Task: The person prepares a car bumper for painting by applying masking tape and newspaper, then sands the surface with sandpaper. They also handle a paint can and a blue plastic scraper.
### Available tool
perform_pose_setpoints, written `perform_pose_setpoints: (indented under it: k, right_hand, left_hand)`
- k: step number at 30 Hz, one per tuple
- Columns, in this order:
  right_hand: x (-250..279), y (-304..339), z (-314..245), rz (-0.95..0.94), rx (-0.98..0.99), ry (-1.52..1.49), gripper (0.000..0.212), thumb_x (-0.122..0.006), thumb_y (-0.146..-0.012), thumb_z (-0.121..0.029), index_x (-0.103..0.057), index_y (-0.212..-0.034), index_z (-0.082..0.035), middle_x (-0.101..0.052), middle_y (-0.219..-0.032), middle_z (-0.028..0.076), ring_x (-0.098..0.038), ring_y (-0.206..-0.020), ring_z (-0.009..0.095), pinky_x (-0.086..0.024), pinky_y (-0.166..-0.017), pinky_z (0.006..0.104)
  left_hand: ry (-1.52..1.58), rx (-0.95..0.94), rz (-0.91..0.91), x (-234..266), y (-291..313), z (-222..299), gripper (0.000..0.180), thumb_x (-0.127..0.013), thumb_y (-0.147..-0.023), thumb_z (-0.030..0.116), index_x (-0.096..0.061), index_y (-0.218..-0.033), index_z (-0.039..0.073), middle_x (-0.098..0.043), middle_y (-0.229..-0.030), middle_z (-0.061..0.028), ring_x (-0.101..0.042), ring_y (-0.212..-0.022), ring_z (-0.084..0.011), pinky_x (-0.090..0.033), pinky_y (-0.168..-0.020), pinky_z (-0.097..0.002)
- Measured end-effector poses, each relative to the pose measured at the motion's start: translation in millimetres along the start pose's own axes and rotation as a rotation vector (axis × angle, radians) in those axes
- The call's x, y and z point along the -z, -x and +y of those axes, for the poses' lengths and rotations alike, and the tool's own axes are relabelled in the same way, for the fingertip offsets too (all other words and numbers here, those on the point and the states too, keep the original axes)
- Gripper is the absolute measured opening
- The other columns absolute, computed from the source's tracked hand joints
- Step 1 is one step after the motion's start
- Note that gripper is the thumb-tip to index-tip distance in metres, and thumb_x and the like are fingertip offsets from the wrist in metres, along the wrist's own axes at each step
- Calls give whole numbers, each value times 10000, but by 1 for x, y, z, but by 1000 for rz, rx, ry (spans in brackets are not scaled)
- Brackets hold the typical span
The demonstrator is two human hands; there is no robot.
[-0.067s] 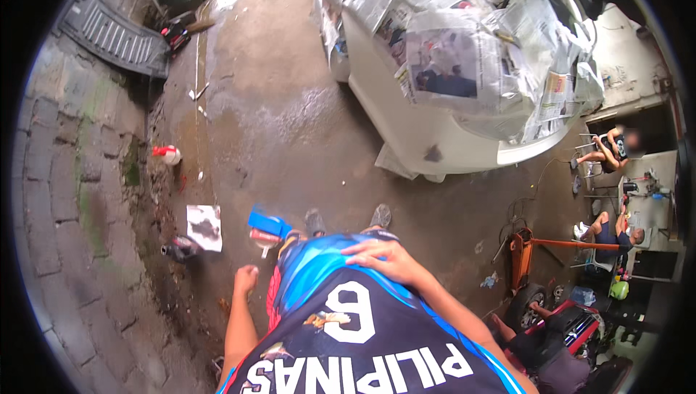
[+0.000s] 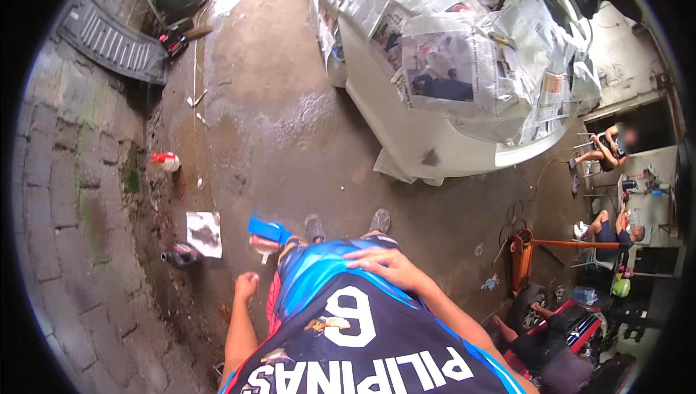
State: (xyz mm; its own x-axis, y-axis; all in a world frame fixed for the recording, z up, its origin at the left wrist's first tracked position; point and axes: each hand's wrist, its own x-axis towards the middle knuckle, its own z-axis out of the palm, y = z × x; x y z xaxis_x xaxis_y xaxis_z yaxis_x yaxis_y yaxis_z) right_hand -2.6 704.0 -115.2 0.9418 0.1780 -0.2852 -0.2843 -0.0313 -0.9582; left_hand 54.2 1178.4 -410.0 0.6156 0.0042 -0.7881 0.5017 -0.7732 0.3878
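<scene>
My left hand [image 2: 246, 287] hangs at my left side, its fingers curled in, with nothing seen in them. Flat across the front of my blue shorts [image 2: 312, 256] rests my right hand [image 2: 389, 266], fingers stretched out. Just beyond the left hand, apart from it, are a blue flat-sided item [image 2: 269, 229] and a reddish-white container [image 2: 262, 243]; their exact kind is unclear. My shoes [image 2: 380, 221] stand on the wet floor. Ahead to the right is a white car [image 2: 384, 115] whose upper part is covered by newspaper sheets [image 2: 500, 68].
A block wall [image 2: 58, 198] runs along the left. Near it lie a stained sheet [image 2: 204, 234], a dark item [image 2: 180, 255] and a white bottle with a red top [image 2: 167, 161]. To the right are an orange floor jack [image 2: 520, 260], a red motorcycle [image 2: 580, 325] and several people.
My left hand has moved slightly back toward my body. The right hand stays on the shorts, and the whole view has shifted a little.
</scene>
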Motion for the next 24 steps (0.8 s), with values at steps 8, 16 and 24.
perform_pose_setpoints:
  k: [8,16,24]
  right_hand:
    - [26,57,46,231,-98,118,233,-671,-964,-211,-742,-1124,-58,-710,-1208,75,-610,-1181,180,-438,-1061,369]
    - [36,116,65,440,-210,62,157,-768,-881,-204,-729,-890,-52,-705,-1127,85,-629,-1093,195,-466,-1001,355]
    - [85,99,83,550,-205,85,211,-676,-954,-189,-710,-855,-6,-699,-1015,54,-631,-868,130,-501,-778,281]
  left_hand:
    - [223,-43,-57,10,-10,54,426,-630,-895,48,-603,-1320,35,-689,-770,-130,-655,-553,-179,-528,-468,-340]
    - [497,-311,-200,14,-3,215,340,-537,-975,51,-584,-1309,15,-609,-717,-69,-606,-538,-157,-559,-470,-331]
    - [547,-906,-14,4,71,527,199,-618,-996,143,-715,-1120,22,-585,-793,36,-495,-612,-37,-481,-529,-244]
